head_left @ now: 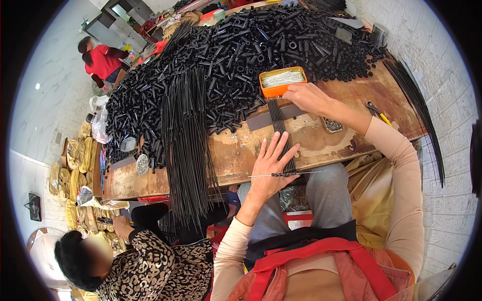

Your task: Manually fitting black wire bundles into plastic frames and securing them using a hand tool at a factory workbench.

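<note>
My left hand (273,163) lies flat with its fingers spread over a row of thin black rods (276,114) on the table. A thin metal wire (311,172) crosses the near ends of the rods at the table's front edge. At the right front corner of an orange box (277,91), my right hand (309,98) has its fingers pinched together. What they hold, if anything, I cannot make out. The box is filled with fine whitish pins or wires (283,79). A flat dark metal strip (259,121) lies under the rods.
Behind the box rises a big heap of short black tubes (226,60). Long black rods (186,145) lie left, others (419,110) right. Yellow-handled pliers (379,113) and a small tray (332,124) are right. One co-worker (155,261) sits left; another person (100,57) is farther back.
</note>
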`<action>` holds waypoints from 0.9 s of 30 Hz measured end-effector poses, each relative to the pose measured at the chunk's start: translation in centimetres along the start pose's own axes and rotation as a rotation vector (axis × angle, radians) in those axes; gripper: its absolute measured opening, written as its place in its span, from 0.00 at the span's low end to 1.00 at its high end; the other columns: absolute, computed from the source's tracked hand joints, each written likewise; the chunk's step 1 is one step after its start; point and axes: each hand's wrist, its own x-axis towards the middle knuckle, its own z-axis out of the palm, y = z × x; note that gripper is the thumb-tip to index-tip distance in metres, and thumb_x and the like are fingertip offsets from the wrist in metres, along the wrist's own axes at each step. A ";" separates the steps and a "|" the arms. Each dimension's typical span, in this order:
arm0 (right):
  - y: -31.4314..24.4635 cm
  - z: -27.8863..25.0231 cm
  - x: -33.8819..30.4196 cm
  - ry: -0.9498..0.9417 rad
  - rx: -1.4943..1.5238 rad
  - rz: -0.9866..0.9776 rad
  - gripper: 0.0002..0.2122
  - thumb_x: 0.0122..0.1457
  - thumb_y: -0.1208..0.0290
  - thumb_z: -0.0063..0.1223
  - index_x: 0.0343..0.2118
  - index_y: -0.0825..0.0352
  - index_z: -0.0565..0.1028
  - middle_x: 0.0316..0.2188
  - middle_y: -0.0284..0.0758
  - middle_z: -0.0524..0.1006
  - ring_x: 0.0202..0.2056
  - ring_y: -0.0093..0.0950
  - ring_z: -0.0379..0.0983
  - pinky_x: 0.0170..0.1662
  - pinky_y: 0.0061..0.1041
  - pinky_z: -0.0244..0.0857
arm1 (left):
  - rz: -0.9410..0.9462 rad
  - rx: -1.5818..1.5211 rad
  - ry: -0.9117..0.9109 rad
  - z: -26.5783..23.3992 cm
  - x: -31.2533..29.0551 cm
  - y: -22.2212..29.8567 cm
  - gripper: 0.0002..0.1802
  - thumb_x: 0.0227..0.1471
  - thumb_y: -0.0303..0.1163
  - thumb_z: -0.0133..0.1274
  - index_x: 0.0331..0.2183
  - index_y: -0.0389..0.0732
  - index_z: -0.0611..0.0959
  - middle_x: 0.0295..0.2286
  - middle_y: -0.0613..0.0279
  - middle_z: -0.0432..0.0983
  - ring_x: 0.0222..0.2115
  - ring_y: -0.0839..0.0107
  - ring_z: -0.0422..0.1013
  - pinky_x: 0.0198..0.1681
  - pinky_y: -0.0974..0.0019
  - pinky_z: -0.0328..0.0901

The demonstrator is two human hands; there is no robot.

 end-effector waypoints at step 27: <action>0.1 -0.2 -0.1 0.034 -0.052 0.031 0.04 0.54 0.76 0.49 0.32 0.66 0.76 0.30 0.37 0.75 0.35 0.39 0.74 0.37 0.34 0.70 | -0.006 0.007 0.007 0.1 -0.5 -0.2 0.48 0.30 0.44 0.70 0.57 0.57 0.71 0.63 0.56 0.54 0.64 0.56 0.50 0.65 0.49 0.49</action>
